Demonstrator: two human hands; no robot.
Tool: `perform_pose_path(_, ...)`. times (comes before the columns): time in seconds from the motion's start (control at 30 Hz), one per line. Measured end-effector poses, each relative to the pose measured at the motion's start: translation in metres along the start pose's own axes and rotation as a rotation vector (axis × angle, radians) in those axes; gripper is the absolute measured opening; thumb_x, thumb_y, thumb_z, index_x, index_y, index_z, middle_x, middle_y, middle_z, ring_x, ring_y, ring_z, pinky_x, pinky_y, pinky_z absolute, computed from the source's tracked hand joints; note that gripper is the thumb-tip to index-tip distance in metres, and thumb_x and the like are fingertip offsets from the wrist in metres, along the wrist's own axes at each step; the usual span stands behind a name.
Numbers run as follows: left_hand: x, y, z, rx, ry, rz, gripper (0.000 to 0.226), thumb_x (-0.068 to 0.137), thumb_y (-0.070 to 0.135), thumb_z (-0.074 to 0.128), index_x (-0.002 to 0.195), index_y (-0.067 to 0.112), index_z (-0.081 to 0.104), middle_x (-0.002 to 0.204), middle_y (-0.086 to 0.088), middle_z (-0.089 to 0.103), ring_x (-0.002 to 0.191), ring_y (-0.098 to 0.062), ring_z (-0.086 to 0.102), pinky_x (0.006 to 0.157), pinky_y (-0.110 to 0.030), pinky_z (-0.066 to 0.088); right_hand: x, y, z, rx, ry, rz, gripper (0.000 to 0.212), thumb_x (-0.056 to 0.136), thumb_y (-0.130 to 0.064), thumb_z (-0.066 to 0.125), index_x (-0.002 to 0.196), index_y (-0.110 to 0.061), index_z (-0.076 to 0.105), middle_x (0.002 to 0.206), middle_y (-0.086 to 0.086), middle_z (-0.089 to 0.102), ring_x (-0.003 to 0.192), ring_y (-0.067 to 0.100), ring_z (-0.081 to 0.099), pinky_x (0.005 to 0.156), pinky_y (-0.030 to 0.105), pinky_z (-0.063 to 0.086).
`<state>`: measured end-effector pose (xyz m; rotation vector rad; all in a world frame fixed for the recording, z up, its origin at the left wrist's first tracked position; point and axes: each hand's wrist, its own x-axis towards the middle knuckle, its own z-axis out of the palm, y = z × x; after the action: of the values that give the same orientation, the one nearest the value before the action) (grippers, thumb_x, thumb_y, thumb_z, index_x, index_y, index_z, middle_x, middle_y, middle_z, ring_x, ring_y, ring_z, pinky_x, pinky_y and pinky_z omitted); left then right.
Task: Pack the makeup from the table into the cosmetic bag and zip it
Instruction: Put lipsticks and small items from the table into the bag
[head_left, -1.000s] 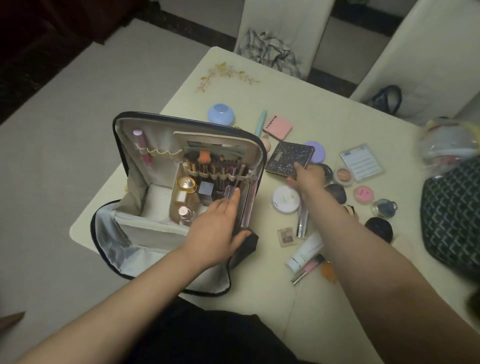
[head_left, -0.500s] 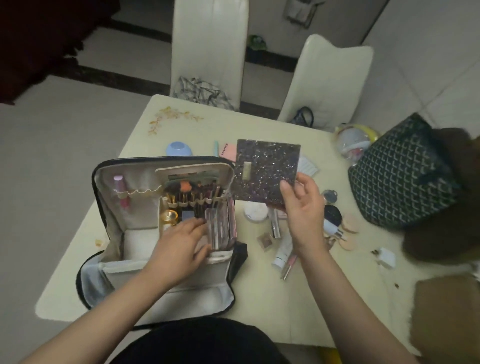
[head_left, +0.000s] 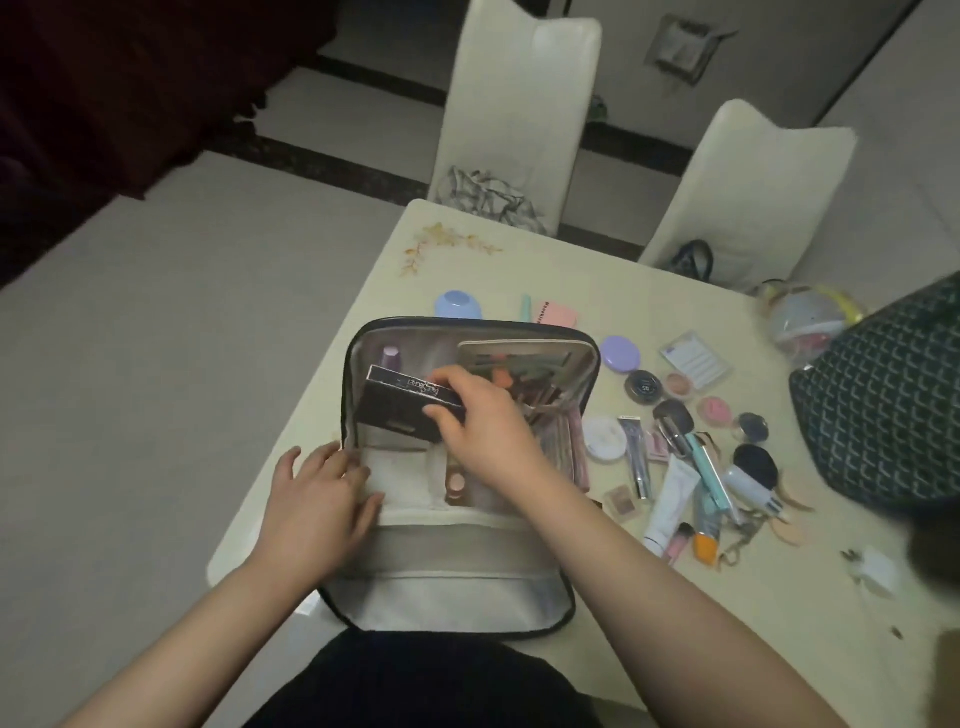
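The cosmetic bag (head_left: 467, 561) lies unzipped on the table, black-edged with a pale lining, its lid standing up at the back. My right hand (head_left: 483, 431) grips a dark glittery palette (head_left: 400, 408) and holds it tilted inside the bag's left compartment. My left hand (head_left: 317, 499) rests on the bag's front left wall, with the thumb over the rim. Brushes and small bottles fill the bag's right side. Loose makeup lies to the right of the bag: a white compact (head_left: 602, 439), a white tube (head_left: 670, 499), a teal pen (head_left: 706, 470) and several small pots.
A dark patterned bag (head_left: 883, 395) stands at the table's right edge. A blue dome (head_left: 457, 305) and a pink card (head_left: 556, 313) lie behind the cosmetic bag. Two white chairs (head_left: 519, 119) stand beyond the table. A white plug (head_left: 878, 569) lies at the right.
My right hand has carried the glittery palette from above the table into the bag's left compartment. My left hand has moved from the brush section to the bag's front left wall.
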<state>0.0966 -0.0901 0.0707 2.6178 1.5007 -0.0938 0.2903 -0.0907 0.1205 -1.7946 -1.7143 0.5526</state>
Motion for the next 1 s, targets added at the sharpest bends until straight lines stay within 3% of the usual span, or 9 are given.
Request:
perform_pose_path(0.23, 0.0, -0.009, 0.003, -0.036, 0.01, -0.002, 0.048, 0.075, 0.042, 0.037, 0.08, 0.011, 0.072, 0.093, -0.008, 0.07, 0.095, -0.029, 0.066, 0.086, -0.044, 0.032, 0.013, 0.007, 0.038, -0.333, -0.126, -0.009, 0.027, 0.087, -0.023, 0.06, 0.114, -0.019, 0.061, 0.111, 0.001, 0.064, 0.106, 0.022, 0.055, 0.08, 0.035, 0.046)
perform_pose_path(0.4, 0.004, -0.006, 0.006, -0.057, 0.053, 0.065, 0.031, 0.075, 0.036, 0.054, 0.081, 0.011, 0.071, 0.094, -0.006, 0.071, 0.098, -0.026, 0.066, 0.085, -0.044, 0.045, 0.016, 0.015, 0.066, -0.655, -0.057, -0.092, 0.024, 0.048, -0.024, 0.083, 0.066, -0.023, 0.067, 0.064, -0.005, 0.061, 0.066, 0.019, 0.06, 0.056, 0.023, 0.041)
perform_pose_path(0.47, 0.009, -0.005, 0.01, -0.053, 0.081, 0.09, 0.035, 0.078, 0.032, 0.047, 0.085, 0.01, 0.072, 0.095, -0.006, 0.071, 0.099, -0.024, 0.067, 0.089, -0.041, 0.038, 0.017, 0.014, 0.073, -0.706, -0.059, -0.099, 0.026, 0.042, -0.024, 0.083, 0.058, -0.022, 0.063, 0.061, -0.005, 0.058, 0.063, 0.019, 0.059, 0.057, 0.023, 0.04)
perform_pose_path(0.53, 0.015, -0.002, 0.016, -0.028, 0.105, 0.143, 0.028, 0.075, 0.025, 0.055, 0.087, 0.008, 0.074, 0.097, -0.008, 0.072, 0.101, -0.025, 0.067, 0.091, -0.04, 0.035, 0.018, 0.013, 0.076, -0.738, -0.081, -0.097, 0.03, 0.036, -0.025, 0.084, 0.054, -0.022, 0.061, 0.058, -0.005, 0.058, 0.062, 0.018, 0.059, 0.058, 0.022, 0.04)
perform_pose_path(0.67, 0.024, 0.005, 0.017, 0.011, -0.045, 0.154, 0.044, 0.073, 0.025, 0.038, 0.087, 0.006, 0.076, 0.097, -0.01, 0.073, 0.093, -0.024, 0.07, 0.082, -0.046, 0.053, 0.022, 0.015, 0.078, -0.727, -0.099, -0.09, 0.034, 0.029, -0.027, 0.087, 0.05, -0.022, 0.06, 0.053, -0.006, 0.058, 0.058, 0.016, 0.059, 0.057, 0.021, 0.042)
perform_pose_path(0.77, 0.026, 0.007, 0.015, 0.039, -0.116, 0.142, 0.052, 0.073, 0.029, 0.032, 0.086, 0.003, 0.076, 0.096, -0.013, 0.073, 0.09, -0.025, 0.07, 0.081, -0.052, 0.051, 0.016, 0.019, 0.073, -0.634, -0.022, -0.121, 0.03, 0.037, -0.023, 0.088, 0.056, -0.022, 0.064, 0.057, -0.006, 0.06, 0.058, 0.017, 0.06, 0.055, 0.019, 0.042)
perform_pose_path(0.87, 0.027, 0.016, 0.011, 0.003, -0.116, 0.111, 0.066, 0.079, 0.036, 0.021, 0.106, 0.001, 0.07, 0.112, -0.018, 0.067, 0.108, -0.029, 0.063, 0.098, -0.052, 0.04, -0.006, 0.032, 0.051, -0.378, 0.226, -0.211, 0.009, 0.07, -0.017, 0.075, 0.078, -0.016, 0.07, 0.073, -0.003, 0.067, 0.069, 0.016, 0.062, 0.058, 0.023, 0.046)
perform_pose_path(0.93, 0.028, 0.023, 0.012, 0.013, -0.119, 0.098, 0.084, 0.079, 0.046, 0.0, 0.136, 0.006, 0.047, 0.142, -0.018, 0.045, 0.135, -0.028, 0.039, 0.113, -0.046, 0.019, -0.025, 0.041, 0.02, -0.282, 0.375, -0.169, 0.01, 0.083, -0.018, 0.061, 0.088, -0.015, 0.069, 0.081, -0.004, 0.068, 0.076, 0.011, 0.058, 0.065, 0.021, 0.044)
perform_pose_path(1.0, 0.029, 0.034, 0.011, -0.025, -0.193, 0.073, 0.084, 0.08, 0.055, -0.003, 0.149, 0.013, 0.022, 0.154, -0.016, 0.021, 0.144, -0.027, 0.014, 0.116, -0.04, 0.007, -0.042, 0.056, -0.013, -0.236, 0.501, -0.021, 0.011, 0.085, -0.018, 0.057, 0.089, -0.016, 0.068, 0.082, -0.005, 0.066, 0.076, 0.008, 0.055, 0.065, 0.02, 0.041)
